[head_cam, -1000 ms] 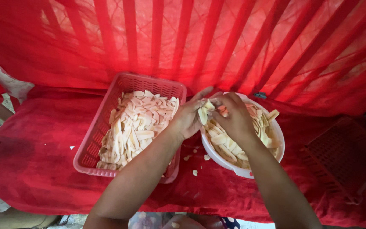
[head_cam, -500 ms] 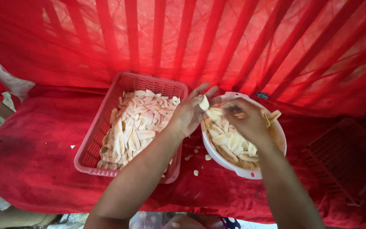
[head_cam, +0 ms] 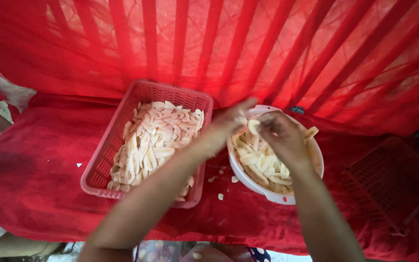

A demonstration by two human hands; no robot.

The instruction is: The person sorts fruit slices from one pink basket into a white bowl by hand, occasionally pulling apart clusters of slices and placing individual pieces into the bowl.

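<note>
A pink plastic basket [head_cam: 107, 150] on the red cloth holds many pale cut slices [head_cam: 151, 145]. To its right stands a white bowl [head_cam: 267, 194] with more pale slices [head_cam: 260, 165]. Both hands hover over the bowl's left rim. My left hand [head_cam: 226, 126] and my right hand [head_cam: 280, 136] meet around one pale slice [head_cam: 253, 126], held between their fingertips. Motion blur hides the exact grip of each finger.
A red cloth [head_cam: 35, 179] covers the table, with a few loose bits [head_cam: 220, 196] between basket and bowl. A red net curtain with bars [head_cam: 248, 53] hangs behind. An empty red basket [head_cam: 394, 179] lies at the right. Pale fabric [head_cam: 1, 87] shows at the left edge.
Both hands stayed over the bowl, working a pale slice between them. The right hand dipped toward the bowl's slices and came back up beside the left hand.
</note>
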